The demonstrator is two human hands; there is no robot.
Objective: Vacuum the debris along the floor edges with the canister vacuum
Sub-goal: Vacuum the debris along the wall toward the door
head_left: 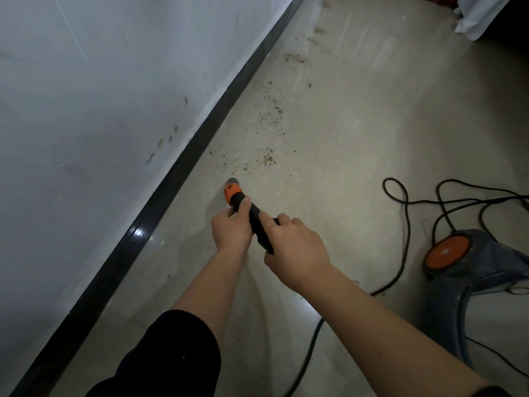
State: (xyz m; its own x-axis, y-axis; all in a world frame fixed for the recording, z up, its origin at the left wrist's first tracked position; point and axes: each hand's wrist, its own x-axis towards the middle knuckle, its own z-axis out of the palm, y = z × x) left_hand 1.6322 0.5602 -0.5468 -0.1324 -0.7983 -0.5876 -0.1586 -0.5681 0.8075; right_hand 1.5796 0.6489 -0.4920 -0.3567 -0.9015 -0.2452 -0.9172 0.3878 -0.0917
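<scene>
A black vacuum hose handle (253, 216) with an orange collar (231, 191) points at the beige floor near the black baseboard (183, 164). My left hand (232, 227) grips the handle just behind the collar. My right hand (292, 247) grips it further back. Brown debris (267, 159) lies scattered on the floor just beyond the nozzle, and more debris (294, 57) trails away along the wall. The grey canister vacuum (469, 262) with an orange round cap sits on the floor at the right.
A black power cord (406, 213) loops over the floor between the hands and the canister. The hose (309, 348) runs back under my right arm. A stained white wall (86, 96) fills the left. A white cloth (481, 15) hangs at the top right.
</scene>
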